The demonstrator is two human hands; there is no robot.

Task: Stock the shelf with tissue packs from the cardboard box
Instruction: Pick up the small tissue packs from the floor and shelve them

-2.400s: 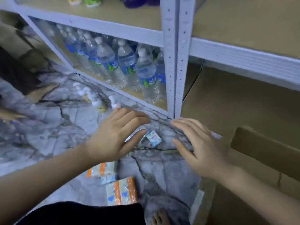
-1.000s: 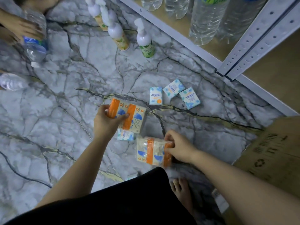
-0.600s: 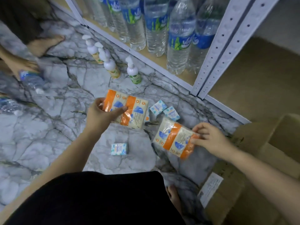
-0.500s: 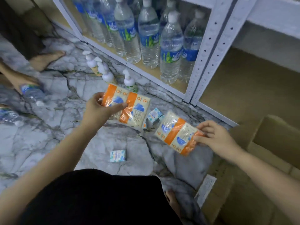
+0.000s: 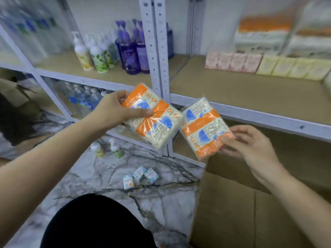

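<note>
As hands grip: two tissue packs [image 5: 152, 116]

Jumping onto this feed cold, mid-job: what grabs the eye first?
Two orange-banded tissue packs held up in front of the shelf: the left hand grips one pack, the right hand pinches the other pack by its lower corner. Behind them, the right shelf board has bare space in front of pink and yellow packets. Three small tissue packets lie on the marble floor below.
</note>
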